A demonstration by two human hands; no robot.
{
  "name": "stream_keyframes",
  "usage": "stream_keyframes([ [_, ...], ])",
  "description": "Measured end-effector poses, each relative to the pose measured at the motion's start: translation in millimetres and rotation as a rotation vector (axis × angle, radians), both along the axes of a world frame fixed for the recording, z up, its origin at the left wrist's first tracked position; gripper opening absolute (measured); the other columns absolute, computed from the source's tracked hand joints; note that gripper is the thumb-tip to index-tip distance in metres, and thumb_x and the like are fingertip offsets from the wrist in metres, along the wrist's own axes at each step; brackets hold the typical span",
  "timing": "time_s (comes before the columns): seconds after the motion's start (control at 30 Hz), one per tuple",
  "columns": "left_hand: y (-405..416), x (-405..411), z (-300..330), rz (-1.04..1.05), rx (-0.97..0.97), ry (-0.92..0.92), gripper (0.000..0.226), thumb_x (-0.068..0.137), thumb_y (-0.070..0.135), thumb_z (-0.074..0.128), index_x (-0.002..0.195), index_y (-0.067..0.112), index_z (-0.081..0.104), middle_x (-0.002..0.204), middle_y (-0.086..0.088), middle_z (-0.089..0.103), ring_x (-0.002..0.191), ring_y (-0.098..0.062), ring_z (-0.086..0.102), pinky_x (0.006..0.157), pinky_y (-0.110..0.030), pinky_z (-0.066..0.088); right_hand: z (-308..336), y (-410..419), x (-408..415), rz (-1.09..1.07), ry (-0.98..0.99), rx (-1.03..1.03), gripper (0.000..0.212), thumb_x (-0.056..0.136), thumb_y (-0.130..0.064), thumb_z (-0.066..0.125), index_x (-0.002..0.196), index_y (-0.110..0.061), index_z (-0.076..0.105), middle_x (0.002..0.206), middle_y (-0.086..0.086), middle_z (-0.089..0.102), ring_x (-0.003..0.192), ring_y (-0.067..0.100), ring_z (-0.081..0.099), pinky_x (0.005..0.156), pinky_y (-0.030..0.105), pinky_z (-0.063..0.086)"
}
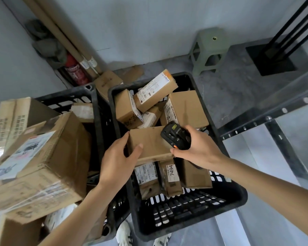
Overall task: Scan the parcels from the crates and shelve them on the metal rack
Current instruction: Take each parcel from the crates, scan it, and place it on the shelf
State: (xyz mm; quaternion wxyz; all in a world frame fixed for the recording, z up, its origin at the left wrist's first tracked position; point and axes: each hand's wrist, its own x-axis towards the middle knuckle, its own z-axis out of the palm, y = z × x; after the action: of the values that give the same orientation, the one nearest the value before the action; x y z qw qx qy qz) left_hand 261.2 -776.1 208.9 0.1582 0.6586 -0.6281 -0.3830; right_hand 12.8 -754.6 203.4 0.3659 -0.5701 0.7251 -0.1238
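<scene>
Parcel [149,142] in left hand [117,157] — scanner [176,134] in right hand [197,148].

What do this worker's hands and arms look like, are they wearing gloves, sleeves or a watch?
No gloves: both the left hand and the right hand are bare, with short, unpainted nails. Both forearms are uncovered as far as the picture shows, so no sleeve edge is in view. No watch, ring or wristband shows on either wrist. Below, pale patterned shoes peek out.

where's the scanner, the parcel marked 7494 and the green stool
scanner [176,134], head view, on its black body above the right hand
parcel marked 7494 [171,176], head view, on its white number label
green stool [209,44], head view, on its seat top
</scene>
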Motion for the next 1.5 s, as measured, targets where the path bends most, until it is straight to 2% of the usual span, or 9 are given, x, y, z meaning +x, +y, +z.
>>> stream_keyframes([
  [0.17, 8, -2, 25, 0.057, -0.065, 0.165, 0.066, 0.095, 0.04, 0.066, 0.155, 0.028, 0.039, 0.134, 0.013, 0.051, 0.116, -0.002, 0.051, 0.072, 0.002, 0.041, 36, 16, 1, -0.042, -0.02, -0.086, 0.068, 0.073, -0.057, 0.083, 0.13, -0.035, 0.052, 0.107, -0.021, 0.066, 0.096, -0.001, 0.064, 0.084, 0.027, 0.057],
  [0.47, 21, 2, 120, -0.064, -0.122, 0.486, 0.054, 0.087, 0.028, 0.079, 0.128, 0.049, 0.051, 0.114, 0.017, 0.065, 0.105, -0.004, 0.065, 0.078, -0.02, 0.056, 157, 80, 7, -0.16, 0.073, -0.246, 0.068, 0.073, -0.052, 0.085, 0.127, -0.036, 0.047, 0.104, -0.024, 0.064, 0.096, -0.002, 0.063, 0.082, 0.029, 0.056],
  [0.7, 58, 22, 229, -0.338, -0.291, 0.548, 0.077, 0.073, 0.014, 0.089, 0.129, 0.048, 0.049, 0.127, 0.013, 0.058, 0.115, -0.004, 0.06, 0.093, -0.031, 0.058, 282, 156, 28, -0.432, 0.067, -0.441, 0.071, 0.072, -0.051, 0.084, 0.131, -0.035, 0.048, 0.106, -0.02, 0.068, 0.098, -0.001, 0.065, 0.083, 0.026, 0.053],
  [0.8, 79, 28, 282, -0.41, -0.353, 0.525, 0.097, 0.072, 0.018, 0.091, 0.15, 0.039, 0.036, 0.132, 0.014, 0.05, 0.122, 0.001, 0.053, 0.098, -0.018, 0.051, 341, 187, 47, -0.502, 0.071, -0.524, 0.066, 0.075, -0.048, 0.086, 0.128, -0.035, 0.048, 0.103, -0.023, 0.064, 0.096, -0.006, 0.062, 0.082, 0.022, 0.052],
  [0.9, 101, 30, 333, -0.472, -0.416, 0.553, 0.095, 0.074, 0.017, 0.09, 0.152, 0.029, 0.037, 0.128, 0.016, 0.048, 0.119, 0.013, 0.049, 0.094, -0.005, 0.045, 397, 220, 62, -0.549, 0.09, -0.588, 0.061, 0.078, -0.045, 0.085, 0.124, -0.034, 0.046, 0.1, -0.022, 0.063, 0.093, -0.005, 0.062, 0.074, 0.016, 0.047],
  [1.07, 142, 20, 404, -0.566, -0.498, 0.631, 0.092, 0.071, 0.014, 0.092, 0.145, 0.036, 0.042, 0.131, 0.027, 0.051, 0.122, 0.012, 0.049, 0.097, -0.016, 0.046, 468, 282, 77, -0.626, 0.122, -0.677, 0.045, 0.078, -0.04, 0.085, 0.106, -0.036, 0.05, 0.102, -0.015, 0.062, 0.095, 0.0, 0.06, 0.076, 0.019, 0.046],
  [1.23, 196, 1, 455, -0.711, -0.544, 0.732, 0.096, 0.072, 0.004, 0.089, 0.146, 0.042, 0.04, 0.139, 0.029, 0.05, 0.133, 0.007, 0.045, 0.1, -0.022, 0.048, 513, 355, 76, -0.696, 0.204, -0.757, 0.058, 0.066, -0.051, 0.083, 0.111, -0.033, 0.052, 0.102, -0.014, 0.06, 0.091, 0.001, 0.06, 0.071, 0.023, 0.045],
  [1.33, 242, -10, 480, -0.785, -0.491, 0.819, 0.101, 0.077, 0.002, 0.084, 0.142, 0.061, 0.035, 0.144, 0.028, 0.047, 0.132, 0.014, 0.041, 0.101, -0.025, 0.052, 533, 409, 77, -0.748, 0.236, -0.793, 0.055, 0.067, -0.047, 0.085, 0.11, -0.034, 0.053, 0.102, -0.013, 0.062, 0.09, 0.002, 0.062, 0.072, 0.025, 0.048],
  [1.5, 331, -24, 505, -0.93, -0.318, 0.904, 0.097, 0.082, 0.021, 0.082, 0.149, 0.062, 0.025, 0.14, 0.022, 0.055, 0.129, -0.008, 0.056, 0.111, -0.047, 0.047, 547, 508, 83, -0.816, 0.304, -0.803, 0.059, 0.066, -0.048, 0.086, 0.112, -0.036, 0.05, 0.108, -0.013, 0.056, 0.094, 0.001, 0.06, 0.073, 0.023, 0.047],
])
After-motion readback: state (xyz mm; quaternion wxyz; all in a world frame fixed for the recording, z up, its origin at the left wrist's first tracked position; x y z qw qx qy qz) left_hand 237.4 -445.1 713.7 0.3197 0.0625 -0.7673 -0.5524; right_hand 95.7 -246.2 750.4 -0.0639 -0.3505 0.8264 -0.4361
